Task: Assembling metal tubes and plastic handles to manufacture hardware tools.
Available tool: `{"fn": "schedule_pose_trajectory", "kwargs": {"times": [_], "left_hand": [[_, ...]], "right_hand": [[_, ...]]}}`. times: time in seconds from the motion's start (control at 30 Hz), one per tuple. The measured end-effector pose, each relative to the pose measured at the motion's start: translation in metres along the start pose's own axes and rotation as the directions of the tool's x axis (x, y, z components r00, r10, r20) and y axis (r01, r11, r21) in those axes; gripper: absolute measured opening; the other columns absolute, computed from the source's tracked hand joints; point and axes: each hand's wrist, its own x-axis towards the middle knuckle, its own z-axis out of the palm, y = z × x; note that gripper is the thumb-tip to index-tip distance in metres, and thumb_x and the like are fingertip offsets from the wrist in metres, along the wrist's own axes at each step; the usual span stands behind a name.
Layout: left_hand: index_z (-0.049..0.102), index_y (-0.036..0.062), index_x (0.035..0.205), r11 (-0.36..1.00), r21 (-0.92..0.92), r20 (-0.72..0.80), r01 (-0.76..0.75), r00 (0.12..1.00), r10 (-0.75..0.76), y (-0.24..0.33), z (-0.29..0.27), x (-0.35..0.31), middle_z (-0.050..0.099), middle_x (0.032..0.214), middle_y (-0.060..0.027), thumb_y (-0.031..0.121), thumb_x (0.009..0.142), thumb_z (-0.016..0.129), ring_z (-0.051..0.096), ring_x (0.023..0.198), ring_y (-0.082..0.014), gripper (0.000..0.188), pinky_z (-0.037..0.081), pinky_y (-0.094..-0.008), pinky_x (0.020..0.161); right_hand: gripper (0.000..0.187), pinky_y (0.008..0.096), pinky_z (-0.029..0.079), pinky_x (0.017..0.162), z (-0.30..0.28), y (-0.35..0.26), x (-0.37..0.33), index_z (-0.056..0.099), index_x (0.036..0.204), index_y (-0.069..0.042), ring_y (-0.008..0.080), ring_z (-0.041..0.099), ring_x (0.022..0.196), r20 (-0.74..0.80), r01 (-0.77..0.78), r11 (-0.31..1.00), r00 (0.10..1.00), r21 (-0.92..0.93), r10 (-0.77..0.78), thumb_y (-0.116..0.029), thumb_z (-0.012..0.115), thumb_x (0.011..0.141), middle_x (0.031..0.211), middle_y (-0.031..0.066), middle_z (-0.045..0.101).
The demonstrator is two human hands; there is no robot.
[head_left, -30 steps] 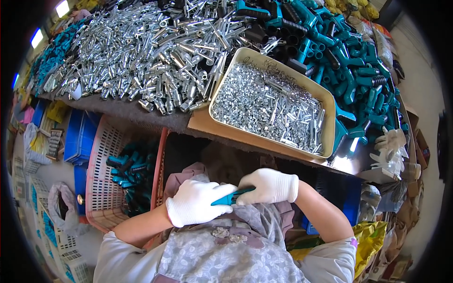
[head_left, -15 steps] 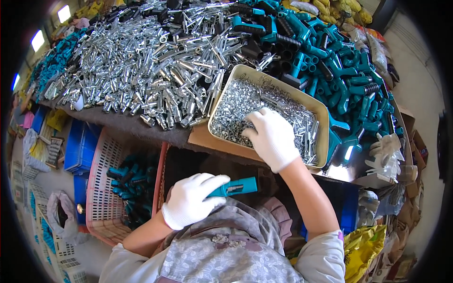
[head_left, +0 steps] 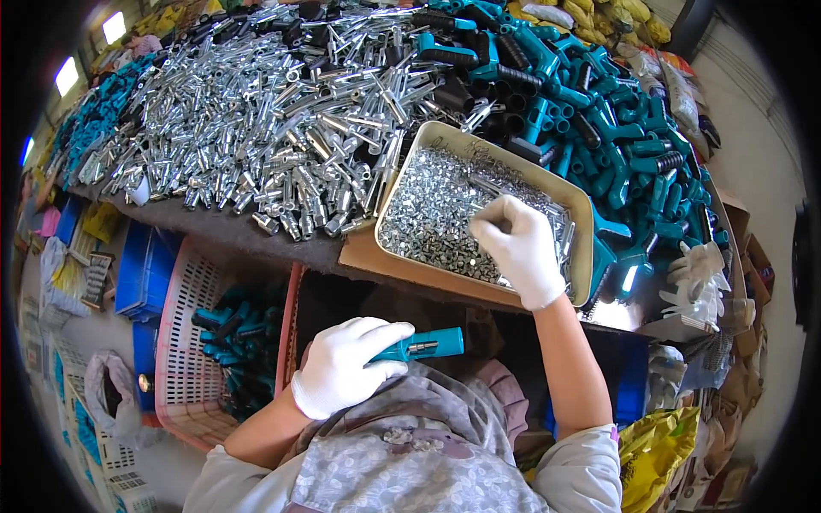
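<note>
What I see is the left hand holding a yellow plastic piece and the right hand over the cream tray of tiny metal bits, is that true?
Not quite: in the head view, the tubular plastic piece in the white-gloved left hand is teal, not yellow. The white-gloved right hand is over the cream rectangular tray of tiny metal bits.

Legible texts, labels, brands, numbers, signs: none that I can read from where I stand. Marked items, unread: one yellow sack, low at the right, dark marks on its creased face, possibly print, too small and folded to make out. One small packet with red and blue colouring, at the far right edge; any lettering on it is too blurred to tell.
</note>
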Motion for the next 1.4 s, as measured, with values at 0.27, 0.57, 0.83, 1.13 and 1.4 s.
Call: {"fn": "schedule_pose_trajectory", "kwargs": {"times": [0.27,0.57,0.83,1.13,1.4], "left_hand": [[0.069,0.005,0.113,0.978,0.138,0.07,-0.159,0.986,0.151,0.003,-0.011,-0.004,0.069,0.095,-0.0121,0.019,0.065,0.084,0.067,0.08,-0.0296,0.052,0.054,-0.0373,0.069],[0.057,0.0042,0.135,0.939,0.265,0.135,-0.22,0.973,0.19,0.005,-0.002,-0.004,0.065,0.084,-0.005,0.025,0.071,0.078,0.064,0.073,-0.0218,0.07,0.052,-0.0334,0.068],[0.056,0.0044,0.134,0.947,0.262,0.135,-0.184,0.979,0.153,0.002,-0.001,-0.005,0.067,0.085,-0.0061,0.027,0.072,0.079,0.066,0.073,-0.0235,0.069,0.053,-0.0334,0.067],[0.06,0.0062,0.127,0.968,-0.151,0.155,0.2,0.972,-0.177,0.001,0.005,-0.009,0.069,0.105,-0.0164,0.018,0.076,0.081,0.069,0.092,-0.0341,0.056,0.055,-0.0375,0.08],[0.064,0.0046,0.119,0.963,-0.21,0.059,0.169,0.985,-0.16,0.001,0.007,-0.013,0.068,0.112,-0.0149,0.004,0.076,0.079,0.069,0.094,-0.0321,0.046,0.055,-0.0349,0.081]], "right_hand": [[0.018,0.0252,0.054,0.073,0.003,-0.028,-0.067,0.07,0.103,0.004,0.0101,0.066,0.077,0.43,-0.104,0.994,0.899,0.041,0.077,0.0,0.062,0.087,0.084,0.0066,0.071],[0.012,0.0338,0.054,0.076,0.034,-0.008,-0.109,0.069,0.089,-0.001,0.0239,0.068,0.081,0.364,0.008,0.988,0.929,0.152,-0.064,-0.008,0.074,0.08,0.087,0.0115,0.068],[0.038,0.0397,0.053,0.084,0.033,-0.002,-0.13,0.064,0.112,-0.005,0.0336,0.063,0.097,0.374,0.322,0.945,0.884,-0.057,-0.279,-0.009,0.075,0.075,0.107,0.0132,0.065],[0.029,0.0406,0.051,0.081,0.021,-0.002,-0.082,0.067,0.098,-0.011,0.0288,0.063,0.09,0.414,0.657,0.754,0.686,0.002,-0.598,-0.019,0.077,0.072,0.097,0.0064,0.065],[0.008,0.0437,0.049,0.078,0.028,0.009,0.004,0.07,0.082,-0.007,0.034,0.06,0.086,0.184,0.413,0.695,0.905,-0.589,-0.383,-0.015,0.07,0.08,0.083,0.0118,0.064]]}}
